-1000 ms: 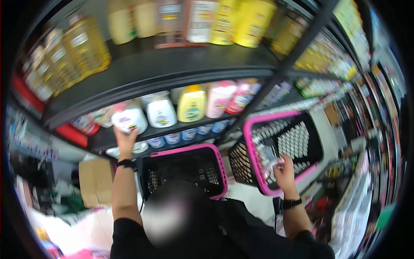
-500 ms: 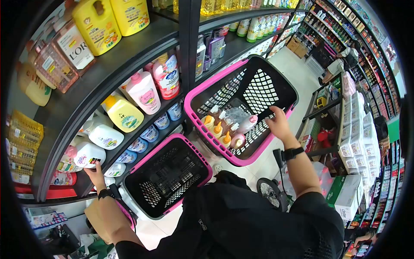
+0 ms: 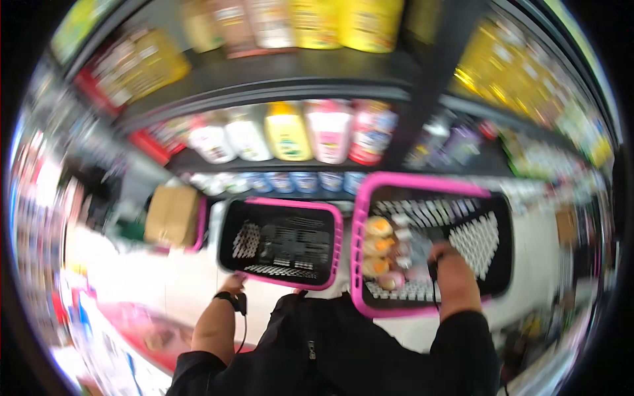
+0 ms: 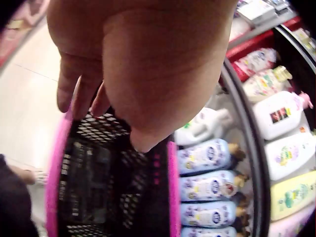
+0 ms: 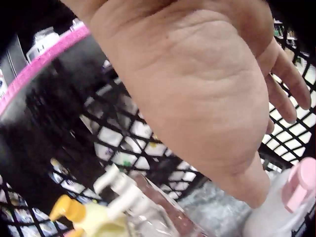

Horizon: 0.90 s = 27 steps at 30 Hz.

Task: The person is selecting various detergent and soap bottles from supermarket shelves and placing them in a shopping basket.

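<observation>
My left hand (image 3: 232, 285) is at the near left corner of the smaller black basket (image 3: 317, 285), which has a pink rim. Seen from the left wrist, its loosely extended fingers overlap the rim's end and the thumb hangs over the inside. My right hand (image 3: 448, 256) reaches into the larger pink-rimmed basket (image 3: 358, 264), over the bottles there. In the right wrist view its fingers are spread and relaxed, with the thumb close to a whitish bottle with a pink pump (image 5: 299, 183). Bottles with orange tops (image 3: 378, 247) stand along that basket's left side.
Behind the baskets, a dark shelf (image 3: 297, 82) carries white, yellow and pink pump bottles (image 3: 328, 135). Blue bottles (image 4: 206, 185) line the level below. A cardboard box (image 3: 173, 216) sits left of the smaller basket. Pale floor tiles (image 3: 145, 274) show at the left.
My left hand has left the white bottle, which stands on the shelf, and come back to the smaller basket's near corner. The right hand has moved from the larger basket's rim to inside it.
</observation>
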{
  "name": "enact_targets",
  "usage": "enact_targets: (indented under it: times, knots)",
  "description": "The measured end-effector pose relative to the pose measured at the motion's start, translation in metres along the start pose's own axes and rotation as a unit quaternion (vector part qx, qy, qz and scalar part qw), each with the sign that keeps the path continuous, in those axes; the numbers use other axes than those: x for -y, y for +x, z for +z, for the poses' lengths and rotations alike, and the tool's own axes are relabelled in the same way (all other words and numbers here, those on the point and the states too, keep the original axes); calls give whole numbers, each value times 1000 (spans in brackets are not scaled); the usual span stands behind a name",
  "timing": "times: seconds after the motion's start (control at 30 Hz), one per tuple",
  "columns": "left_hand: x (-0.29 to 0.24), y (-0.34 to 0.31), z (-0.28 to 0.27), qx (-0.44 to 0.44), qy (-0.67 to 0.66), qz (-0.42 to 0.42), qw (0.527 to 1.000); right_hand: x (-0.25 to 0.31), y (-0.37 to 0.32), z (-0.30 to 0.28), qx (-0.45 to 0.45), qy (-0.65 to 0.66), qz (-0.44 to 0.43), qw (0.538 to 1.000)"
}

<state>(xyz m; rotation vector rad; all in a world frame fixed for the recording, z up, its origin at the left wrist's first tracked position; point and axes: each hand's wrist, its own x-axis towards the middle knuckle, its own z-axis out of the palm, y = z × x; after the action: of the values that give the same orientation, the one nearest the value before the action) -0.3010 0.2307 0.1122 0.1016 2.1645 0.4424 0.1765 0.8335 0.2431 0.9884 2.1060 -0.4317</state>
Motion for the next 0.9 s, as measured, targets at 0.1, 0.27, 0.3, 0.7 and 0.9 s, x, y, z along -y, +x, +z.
enact_targets:
  times: [0.1, 0.27, 0.3, 0.7, 0.9]
  knots:
    - [79, -102, 70, 33, 68, -137, 988, -13, 38, 56, 92, -108, -63, 988]
    - [260, -194, 153, -49, -114, -304, 944, -2, 65, 81, 145, -191, -79, 968]
    - [269, -213, 157, -56, -174, -330, 926, -8, 70, 83, 150, -199, -77, 966]
    - [125, -257, 133, -101, -119, -205, 966, -70, 49, 104, -11, -139, -37, 989]
    - [136, -244, 121, -128, -61, -163, 976, -66, 67, 88, -45, -75, -19, 996]
